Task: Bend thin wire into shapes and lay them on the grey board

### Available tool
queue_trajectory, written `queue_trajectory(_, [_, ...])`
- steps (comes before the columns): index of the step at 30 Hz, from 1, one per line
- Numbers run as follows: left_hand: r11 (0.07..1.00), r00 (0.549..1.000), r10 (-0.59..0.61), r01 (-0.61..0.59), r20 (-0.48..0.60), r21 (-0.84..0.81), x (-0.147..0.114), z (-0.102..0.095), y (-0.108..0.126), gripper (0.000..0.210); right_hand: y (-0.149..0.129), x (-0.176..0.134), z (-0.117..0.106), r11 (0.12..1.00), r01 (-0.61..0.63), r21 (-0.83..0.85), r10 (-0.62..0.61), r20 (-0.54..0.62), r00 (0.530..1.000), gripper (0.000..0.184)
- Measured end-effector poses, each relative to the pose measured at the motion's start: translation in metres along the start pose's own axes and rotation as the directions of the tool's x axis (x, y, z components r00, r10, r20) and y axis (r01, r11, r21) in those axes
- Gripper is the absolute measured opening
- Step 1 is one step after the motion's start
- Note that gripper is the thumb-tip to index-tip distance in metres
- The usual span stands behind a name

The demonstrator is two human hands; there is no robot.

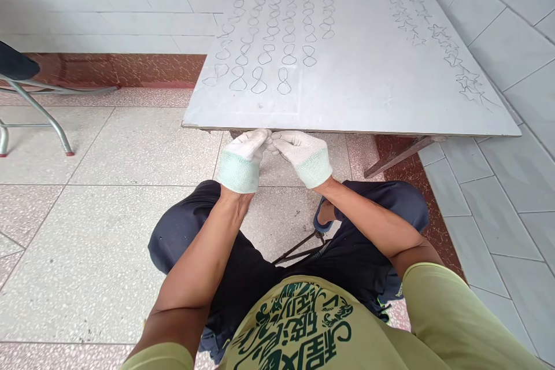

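My left hand (249, 147), in a white glove with a pale green cuff, is closed in a pinch at the table's near edge. My right hand (299, 150), gloved the same way, pinches right beside it, fingertips meeting. Between them is a thin wire, mostly hidden by the gloves; only a short dark bit shows below the right fingers. Beyond the hands, rows of thin wire figure-eight shapes (284, 81) lie on the left part of the white tabletop (364, 87). Star-shaped wire pieces (453, 58) lie in rows along its right side.
Tiled walls (498, 40) stand behind and to the right of the table. A slanted table leg (396, 156) shows under the right front. At the far left is a metal-legged stool (41, 107) on the terrazzo floor (130, 231). My knees are below the table edge.
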State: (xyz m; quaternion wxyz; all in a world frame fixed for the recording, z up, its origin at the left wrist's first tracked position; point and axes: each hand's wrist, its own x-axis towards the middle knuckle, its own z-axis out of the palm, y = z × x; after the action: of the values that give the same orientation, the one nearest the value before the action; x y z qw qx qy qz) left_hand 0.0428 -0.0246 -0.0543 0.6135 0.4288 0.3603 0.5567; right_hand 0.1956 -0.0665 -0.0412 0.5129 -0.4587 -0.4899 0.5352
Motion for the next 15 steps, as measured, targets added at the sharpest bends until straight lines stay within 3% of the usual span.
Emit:
queue_trajectory(3, [1.000, 0.999, 0.010, -0.009, -0.051, 0.025, -0.001, 0.001, 0.000, 0.040, -0.008, 0.000, -0.003, 0.996, -0.037, -0.085, 0.035, -0.017, 0.999, 0.018])
queue_trajectory(6, [0.998, 1.000, 0.018, -0.017, -0.015, 0.068, -0.003, 0.001, 0.005, 0.046, -0.019, 0.001, -0.012, 0.989, -0.023, -0.149, 0.023, 0.000, 1.000, 0.022])
queue_trajectory(10, [0.978, 0.994, 0.101, -0.089, -0.050, 0.188, -0.006, -0.001, 0.016, 0.041, -0.025, 0.003, -0.022, 0.985, 0.010, -0.170, 0.003, 0.078, 0.997, 0.031])
queue_trajectory(15, [0.955, 0.992, 0.107, -0.083, -0.073, 0.285, -0.009, -0.003, 0.023, 0.038, -0.023, 0.004, -0.021, 0.990, -0.028, -0.140, 0.040, 0.082, 0.996, 0.032])
